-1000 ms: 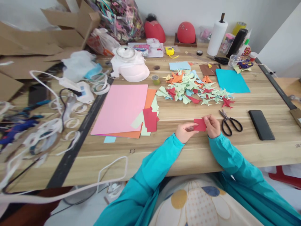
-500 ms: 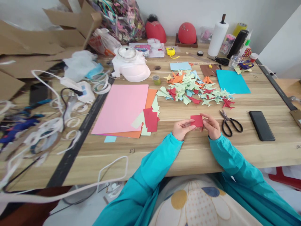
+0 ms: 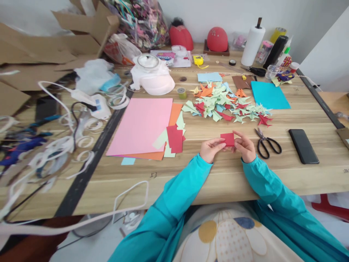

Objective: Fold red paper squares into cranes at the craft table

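Observation:
A small red square of paper (image 3: 228, 139) is held just above the wooden table between my two hands. My left hand (image 3: 212, 148) pinches its left edge between thumb and fingers. On the other side, my right hand (image 3: 244, 146) grips the right edge, thumb in front and fingers partly behind. Beyond the hands spreads a heap of folded paper pieces (image 3: 218, 102) in pale green, orange, red and blue. Black-handled scissors (image 3: 265, 142) lie to the right of my right hand. Larger red paper (image 3: 175, 139) rests on green scraps to the left.
Pink paper (image 3: 144, 125) covers orange sheets on the left. A black phone (image 3: 303, 146) lies at the right, a turquoise sheet (image 3: 269, 94) behind it. Tangled white cables (image 3: 58, 151) and a cardboard box (image 3: 29, 43) crowd the far left. A white cord (image 3: 131, 210) crosses the front edge.
Both hands stay almost where they were, still holding the red paper. The paper's tilt differs very slightly; the camera view has shifted a little.

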`<state>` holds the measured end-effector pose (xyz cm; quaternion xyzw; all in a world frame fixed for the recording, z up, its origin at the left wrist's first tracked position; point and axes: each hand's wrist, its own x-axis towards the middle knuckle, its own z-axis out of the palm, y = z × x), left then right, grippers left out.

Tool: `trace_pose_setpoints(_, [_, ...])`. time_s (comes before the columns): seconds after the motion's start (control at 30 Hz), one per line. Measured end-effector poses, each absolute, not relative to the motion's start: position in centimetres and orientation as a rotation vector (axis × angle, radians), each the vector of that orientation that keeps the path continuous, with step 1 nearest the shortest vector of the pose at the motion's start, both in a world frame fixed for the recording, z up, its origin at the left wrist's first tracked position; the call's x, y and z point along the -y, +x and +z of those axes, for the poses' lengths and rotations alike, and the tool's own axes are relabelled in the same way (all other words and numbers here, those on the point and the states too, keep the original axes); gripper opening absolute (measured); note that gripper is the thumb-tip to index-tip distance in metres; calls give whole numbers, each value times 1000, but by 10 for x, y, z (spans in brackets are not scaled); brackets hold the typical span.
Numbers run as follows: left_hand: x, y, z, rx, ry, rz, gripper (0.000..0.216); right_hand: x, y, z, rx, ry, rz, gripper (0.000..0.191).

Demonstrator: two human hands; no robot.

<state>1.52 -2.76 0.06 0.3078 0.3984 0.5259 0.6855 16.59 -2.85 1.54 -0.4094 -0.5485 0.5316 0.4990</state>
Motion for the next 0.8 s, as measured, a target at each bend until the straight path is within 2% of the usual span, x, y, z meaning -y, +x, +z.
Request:
trace_pose_setpoints(0.2, [26,15,3,-890,590,1186,38,30,163,12,1359,-992,1199,48])
trace_pose_setpoints(0.5, [32,19,2,-908,861,1069,32,25,170,1,1383,-1212,728,31])
trace_pose_setpoints(0.7, [28,13,0,-1129,1158,1493,25,30,169,4,1714,-1208,464,31])
trace_pose_setpoints(0.8, [26,10,-2,-1118,1295,1560,28,32,168,2,1939,-1117,298,33])
